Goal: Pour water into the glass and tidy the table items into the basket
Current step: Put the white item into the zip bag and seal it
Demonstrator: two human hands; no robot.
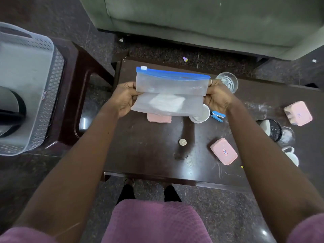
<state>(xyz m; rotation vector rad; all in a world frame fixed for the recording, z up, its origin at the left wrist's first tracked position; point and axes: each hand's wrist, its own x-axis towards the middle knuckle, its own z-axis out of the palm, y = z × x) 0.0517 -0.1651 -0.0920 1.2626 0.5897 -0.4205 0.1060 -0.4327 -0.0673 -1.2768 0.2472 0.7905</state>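
I hold a clear zip bag (pixel 171 86) with a blue seal, folded across its middle, above the dark table (pixel 150 151). My left hand (pixel 123 98) grips its left edge and my right hand (pixel 217 97) grips its right edge. Something white lies inside the bag. A glass (pixel 228 81) with water stands just beyond my right hand. The grey perforated basket (pixel 26 85) sits on a dark stool at the left, with a dark round object inside.
On the table lie three pink boxes (pixel 224 151) (pixel 298 113) (pixel 159 118), a white cup (pixel 203 114), a blue stapler (pixel 217 116), a small white cap (pixel 182 142), a black mesh holder (pixel 272 129) and a white mug (pixel 292 156). A green sofa (pixel 210 20) stands behind.
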